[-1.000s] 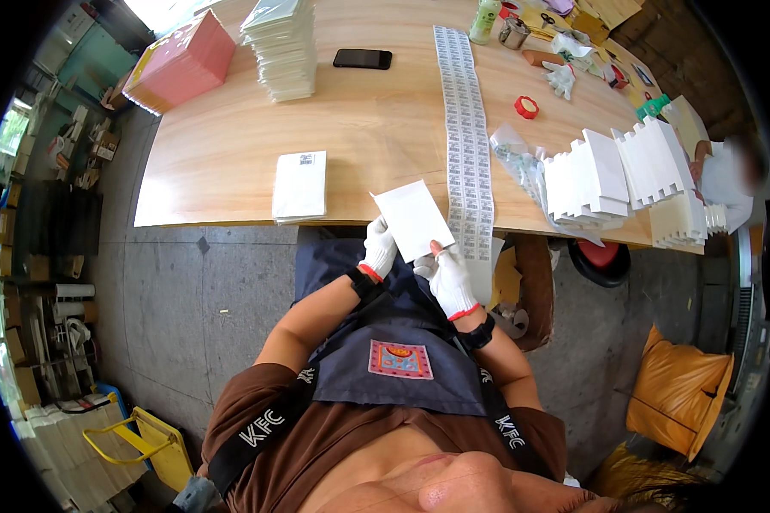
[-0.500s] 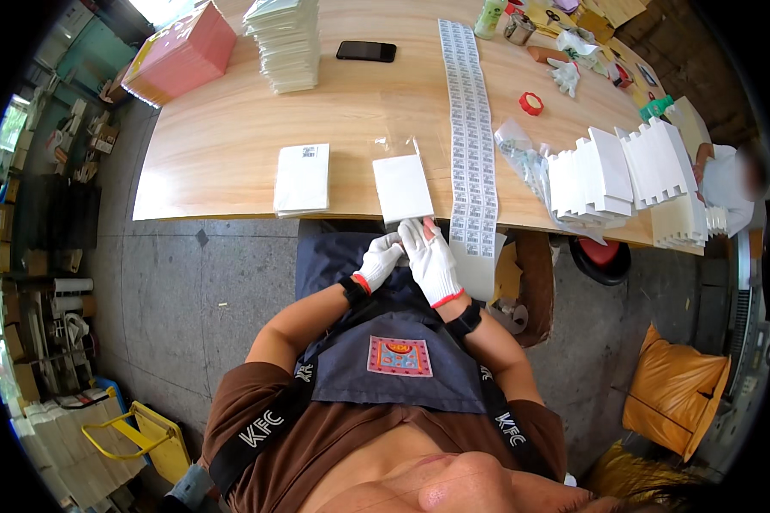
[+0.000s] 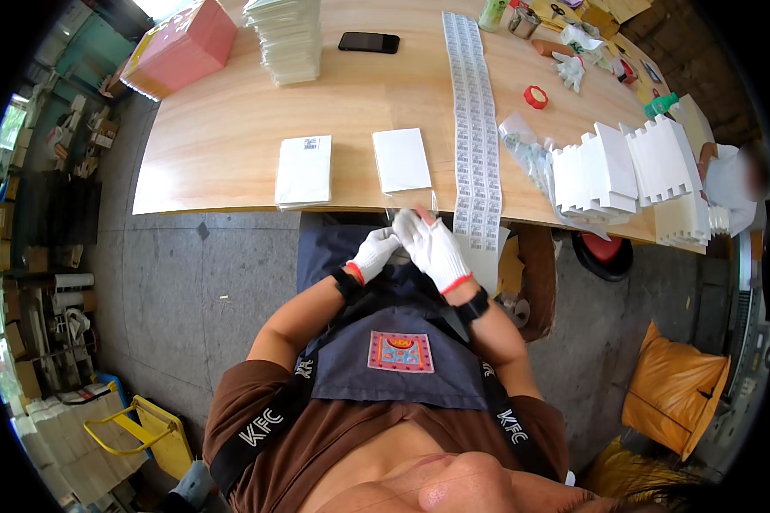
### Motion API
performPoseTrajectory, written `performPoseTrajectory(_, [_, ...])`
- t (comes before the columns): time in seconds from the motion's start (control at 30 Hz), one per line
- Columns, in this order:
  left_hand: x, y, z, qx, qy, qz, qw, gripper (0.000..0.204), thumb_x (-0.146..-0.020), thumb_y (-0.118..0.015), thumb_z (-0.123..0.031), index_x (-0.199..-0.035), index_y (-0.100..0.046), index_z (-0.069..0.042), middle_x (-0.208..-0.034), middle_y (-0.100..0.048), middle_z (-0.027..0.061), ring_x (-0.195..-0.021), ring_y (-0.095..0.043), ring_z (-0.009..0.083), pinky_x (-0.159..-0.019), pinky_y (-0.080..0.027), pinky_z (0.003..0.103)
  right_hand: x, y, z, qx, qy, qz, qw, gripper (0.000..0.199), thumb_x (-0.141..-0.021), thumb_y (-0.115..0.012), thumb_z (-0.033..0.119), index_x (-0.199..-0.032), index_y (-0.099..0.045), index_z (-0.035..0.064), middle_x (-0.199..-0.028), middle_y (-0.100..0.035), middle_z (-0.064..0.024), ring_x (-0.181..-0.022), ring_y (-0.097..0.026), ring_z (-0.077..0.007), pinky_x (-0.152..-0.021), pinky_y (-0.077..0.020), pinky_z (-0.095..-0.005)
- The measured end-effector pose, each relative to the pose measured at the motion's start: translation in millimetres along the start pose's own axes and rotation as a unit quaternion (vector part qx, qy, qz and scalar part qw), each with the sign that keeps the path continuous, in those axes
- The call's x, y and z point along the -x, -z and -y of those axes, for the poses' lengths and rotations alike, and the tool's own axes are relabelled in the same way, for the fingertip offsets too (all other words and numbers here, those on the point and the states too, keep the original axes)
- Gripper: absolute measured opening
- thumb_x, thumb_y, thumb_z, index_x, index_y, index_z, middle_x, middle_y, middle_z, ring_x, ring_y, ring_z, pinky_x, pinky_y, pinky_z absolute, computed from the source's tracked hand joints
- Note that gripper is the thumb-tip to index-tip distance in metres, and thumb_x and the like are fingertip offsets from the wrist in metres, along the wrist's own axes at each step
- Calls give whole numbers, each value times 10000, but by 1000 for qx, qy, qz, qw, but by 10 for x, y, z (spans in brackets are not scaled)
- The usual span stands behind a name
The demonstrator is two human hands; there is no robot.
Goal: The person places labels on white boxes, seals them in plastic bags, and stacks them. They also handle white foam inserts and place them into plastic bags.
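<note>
A flat white piece lies near the table's front edge, with clear plastic film reaching from its near side toward my gloved fingers. My right hand, in a white knit glove with a bare fingertip, closes at the edge of that film. My left hand, also gloved, has curled fingers meeting the right ones; what they pinch is hidden. To the left sits a small stack of white packets, its top one bearing a printed label. A long strip of labels runs along the table on the right.
A black phone, a tall stack of white packets and a pink stack stand farther back. White notched stacks, a red cap and a spare glove are at right. Another person sits beyond.
The flat white piece has shifted away from me. Clear film that showed beyond its far edge now shows at its near edge, by my fingers. My hands remain together, slightly farther forward.
</note>
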State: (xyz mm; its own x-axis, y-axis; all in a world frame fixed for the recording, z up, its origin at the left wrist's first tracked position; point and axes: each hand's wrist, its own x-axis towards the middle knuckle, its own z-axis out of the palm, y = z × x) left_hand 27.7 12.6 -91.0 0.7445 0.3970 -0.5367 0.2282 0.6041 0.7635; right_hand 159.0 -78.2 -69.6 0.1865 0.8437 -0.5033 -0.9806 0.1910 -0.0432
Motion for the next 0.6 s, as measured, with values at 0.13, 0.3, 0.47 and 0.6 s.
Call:
performPoseTrajectory(0.13, [185, 95, -238, -21, 33, 70, 997, 426, -938, -570, -271, -1291, -506, -42, -1224, -597, 103, -1045, -627, 211, -791, -567, 362, 509, -59, 128, 264, -74, 15, 962, 261, -1007, -471, 174, -1201, -570, 30, -950, -691, -113, -743, -680, -187, -629, -578, -305])
performPoseTrajectory(0.3, [71, 275, -188, -13, -12, -29, 999, 221, -959, -504, -139, -1096, -577, 19, -1011, -690, 141, -808, -689, 215, -721, -573, 305, 603, -507, 126, 708, 115, -20, 697, 229, -994, -523, 230, -1069, -666, 68, -669, -634, -2, -540, -578, -61, -486, -431, -213])
performPoseTrajectory(0.47, [193, 285, -240, -5, -27, -28, 999, 164, -932, -519, -117, -1010, -613, -9, -961, -699, 109, -766, -684, 186, -697, -564, 284, 296, -513, -68, 895, 318, 75, 304, 163, -897, -580, 277, -923, -609, 119, -705, -673, -87, -627, -662, -282, -529, -497, -397])
performPoseTrajectory(0.6, [251, 223, -338, -22, -22, -39, 999, 154, -923, -542, -125, -967, -636, -11, -883, -703, 93, -731, -679, 175, -682, -554, 266, 111, -413, -173, 945, 286, 46, 155, 191, -872, -596, 302, -913, -513, 135, -677, -663, -77, -617, -667, -280, -532, -508, -436])
